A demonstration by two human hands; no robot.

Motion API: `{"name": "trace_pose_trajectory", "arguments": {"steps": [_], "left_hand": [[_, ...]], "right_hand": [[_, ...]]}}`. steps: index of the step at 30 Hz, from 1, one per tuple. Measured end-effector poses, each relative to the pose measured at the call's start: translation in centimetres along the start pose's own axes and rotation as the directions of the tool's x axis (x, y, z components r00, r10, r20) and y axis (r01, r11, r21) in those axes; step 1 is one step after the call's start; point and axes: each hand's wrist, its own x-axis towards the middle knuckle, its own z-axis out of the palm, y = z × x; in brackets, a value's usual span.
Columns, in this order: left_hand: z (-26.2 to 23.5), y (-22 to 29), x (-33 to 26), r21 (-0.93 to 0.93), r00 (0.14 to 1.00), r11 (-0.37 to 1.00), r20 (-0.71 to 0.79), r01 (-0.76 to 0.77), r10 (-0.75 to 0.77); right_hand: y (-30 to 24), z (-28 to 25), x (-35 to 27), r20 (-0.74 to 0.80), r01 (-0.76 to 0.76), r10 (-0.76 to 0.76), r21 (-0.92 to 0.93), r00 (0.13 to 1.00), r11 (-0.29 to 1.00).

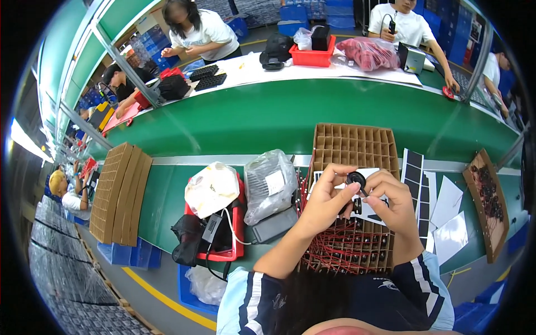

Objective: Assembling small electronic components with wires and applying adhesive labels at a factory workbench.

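My left hand [325,196] pinches a small round black part [355,178] between thumb and fingers, holding it raised above the cardboard divider tray. My right hand [394,202] is closed at the part's right side, its thumb and fingertips pressed against the lower edge. Just below my hands shows another small black piece [357,206]; whether it is joined to the held part I cannot tell. Under them, the near divider tray [385,228] carries several black round parts and a tangle of thin red wires [329,245]. White sheets [371,214] lie partly hidden behind my fingers.
Beyond my hands is a bare-celled cardboard divider [354,146]. On the left stand a red bin [238,223], a plastic-wrapped bundle [271,180] and stacked dividers [114,192]. Black-and-white label sheets [412,173] and a tilted tray [491,209] are rightward. A green belt [245,125] separates co-workers.
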Motion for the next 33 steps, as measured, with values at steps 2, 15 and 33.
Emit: {"name": "trace_pose_trajectory", "arguments": {"steps": [2,15,33], "left_hand": [[-0.2,-0.3,0.4,0.016,1.0,1.0,-0.01,0.024,-0.023],[0.1,-0.6,0.1,-0.157,0.999,0.986,0.023,0.049,-0.046],[-0.6,-1.4,0.8,-0.206,0.997,0.979,-0.078,0.011,-0.028]], "right_hand": [[0.5,-0.2,0.1,-0.006,-0.005,0.005,-0.018,1.0,1.0],[0.2,-0.6,-0.7,-0.004,0.049,-0.049,-0.033,0.999,0.998],[1.4,-0.8,-0.1,0.006,-0.175,0.196,-0.427,0.981,0.887]]}}
